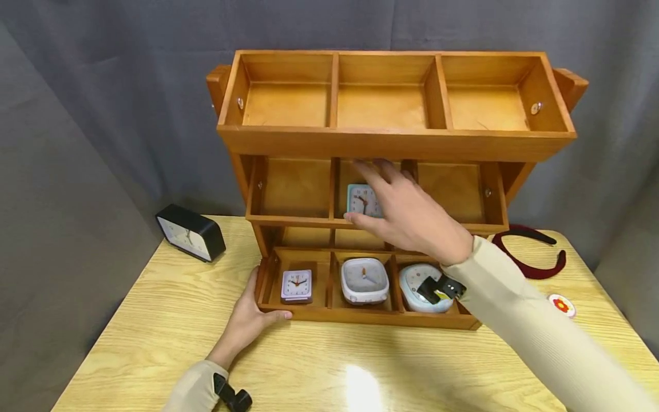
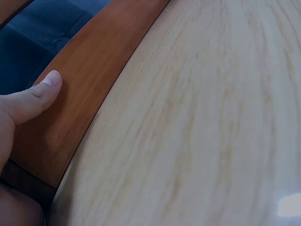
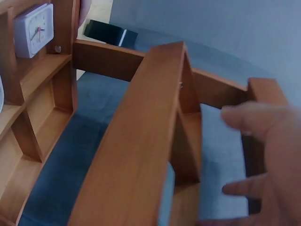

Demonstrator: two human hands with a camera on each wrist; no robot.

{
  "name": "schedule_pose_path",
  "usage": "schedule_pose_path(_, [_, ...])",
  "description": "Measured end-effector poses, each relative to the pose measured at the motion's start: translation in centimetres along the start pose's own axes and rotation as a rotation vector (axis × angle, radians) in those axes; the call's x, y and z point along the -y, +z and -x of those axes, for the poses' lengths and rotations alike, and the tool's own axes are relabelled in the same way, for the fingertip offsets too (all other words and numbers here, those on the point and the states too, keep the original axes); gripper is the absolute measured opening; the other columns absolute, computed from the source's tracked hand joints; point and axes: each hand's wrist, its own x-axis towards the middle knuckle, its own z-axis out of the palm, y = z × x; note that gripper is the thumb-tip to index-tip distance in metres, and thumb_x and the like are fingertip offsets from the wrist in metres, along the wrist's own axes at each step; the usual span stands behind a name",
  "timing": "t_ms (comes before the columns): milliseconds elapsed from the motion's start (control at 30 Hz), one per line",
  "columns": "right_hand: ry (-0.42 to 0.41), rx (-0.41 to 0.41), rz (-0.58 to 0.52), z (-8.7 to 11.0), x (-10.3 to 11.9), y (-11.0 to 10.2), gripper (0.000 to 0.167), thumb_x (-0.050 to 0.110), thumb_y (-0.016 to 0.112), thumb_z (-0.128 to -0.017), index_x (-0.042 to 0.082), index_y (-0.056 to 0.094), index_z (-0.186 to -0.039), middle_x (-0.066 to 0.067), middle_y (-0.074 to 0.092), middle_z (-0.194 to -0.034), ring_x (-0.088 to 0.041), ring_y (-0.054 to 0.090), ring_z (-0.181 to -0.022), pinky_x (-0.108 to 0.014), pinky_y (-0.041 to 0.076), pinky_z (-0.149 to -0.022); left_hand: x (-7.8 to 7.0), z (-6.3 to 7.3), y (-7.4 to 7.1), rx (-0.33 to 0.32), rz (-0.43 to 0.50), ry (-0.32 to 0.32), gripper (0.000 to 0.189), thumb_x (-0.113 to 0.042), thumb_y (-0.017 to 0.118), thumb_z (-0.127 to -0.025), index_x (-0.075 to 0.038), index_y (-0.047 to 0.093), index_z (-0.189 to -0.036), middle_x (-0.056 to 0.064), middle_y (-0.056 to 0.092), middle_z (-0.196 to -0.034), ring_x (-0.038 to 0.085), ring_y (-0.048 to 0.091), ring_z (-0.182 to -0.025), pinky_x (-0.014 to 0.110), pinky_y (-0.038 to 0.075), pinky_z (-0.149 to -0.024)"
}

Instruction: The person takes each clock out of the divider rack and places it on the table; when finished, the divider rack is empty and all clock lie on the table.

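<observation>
My left hand [image 1: 244, 321] grips the front left corner of a three-tier wooden rack [image 1: 396, 144], its thumb flat on the bottom tray's front board. Fingers spread, my right hand [image 1: 412, 212] hovers before the middle tier, close to a small teal-edged clock [image 1: 360, 200] that it partly covers. In the right wrist view, nothing shows between the thumb and fingers. The bottom tray holds a square lilac clock [image 1: 297, 285] at left, a rounded white clock [image 1: 364, 280] in the middle and a pale blue clock [image 1: 422, 283] at right, partly behind my wrist.
To the rack's left, a black clock [image 1: 190, 232] stands tilted on the wooden table [image 1: 309, 366]. A dark red headband [image 1: 540, 272] and a round white piece with a red flower [image 1: 561, 306] lie at right. Grey cloth [image 1: 128, 103] hangs behind.
</observation>
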Motion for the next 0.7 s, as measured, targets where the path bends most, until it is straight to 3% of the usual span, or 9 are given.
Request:
schedule_pose_path(233, [0.249, 0.121, -0.025, -2.3, -0.2, 1.9, 0.073, 0.047, 0.062, -0.09, 0.005, 0.037, -0.144, -0.029, 0.045, -0.137, -0.041, 0.053, -0.116, -0.051, 0.054, -0.087, 0.1, 0.1, 0.0, -0.001, -0.027, -0.001, 0.12, -0.015, 0.092, -0.061, -0.018, 0.016, -0.154, 0.013, 0.037, -0.153, 0.032, 0.042, -0.137, 0.046, 0.032, -0.114])
schedule_pose_path(367, [0.367, 0.151, -0.056, -3.2, 0.2, 2.5, 0.075, 0.048, 0.065, -0.086, 0.008, 0.039, -0.143, -0.035, 0.041, -0.135, -0.04, 0.059, -0.099, -0.049, 0.056, -0.075, -0.1, 0.0, -0.1, -0.002, -0.02, 0.011, 0.119, -0.014, 0.092, -0.061, -0.02, 0.017, -0.154, 0.012, 0.037, -0.153, 0.033, 0.042, -0.136, 0.047, 0.034, -0.114])
schedule_pose_path(433, [0.381, 0.149, -0.052, -3.5, 0.2, 2.8, 0.074, 0.046, 0.067, -0.083, 0.007, 0.042, -0.141, -0.034, 0.047, -0.125, -0.036, 0.06, -0.085, -0.044, 0.055, -0.066, 0.0, 0.0, -0.1, 0.003, -0.007, 0.01, 0.119, -0.014, 0.092, -0.061, -0.021, 0.018, -0.154, 0.012, 0.037, -0.153, 0.033, 0.042, -0.136, 0.047, 0.034, -0.113])
schedule_pose_path(533, [0.375, 0.131, -0.042, -3.6, 0.2, 3.1, 0.069, 0.043, 0.069, -0.082, 0.007, 0.047, -0.137, -0.028, 0.05, -0.113, -0.033, 0.058, -0.082, -0.042, 0.054, -0.063, 0.0, 0.1, -0.2, 0.003, -0.009, -0.007, 0.12, -0.014, 0.092, -0.061, -0.021, 0.017, -0.154, 0.011, 0.036, -0.153, 0.033, 0.042, -0.137, 0.047, 0.035, -0.113])
schedule_pose_path(700, [0.372, 0.101, -0.069, -3.5, 0.1, 3.4, 0.069, 0.041, 0.068, -0.081, 0.01, 0.047, -0.139, -0.026, 0.047, -0.115, -0.031, 0.055, -0.081, -0.039, 0.052, -0.061, -0.2, 0.2, -0.4, -0.003, -0.023, -0.045, 0.12, -0.015, 0.092, -0.062, -0.022, 0.016, -0.154, 0.009, 0.034, -0.154, 0.032, 0.041, -0.138, 0.047, 0.035, -0.114])
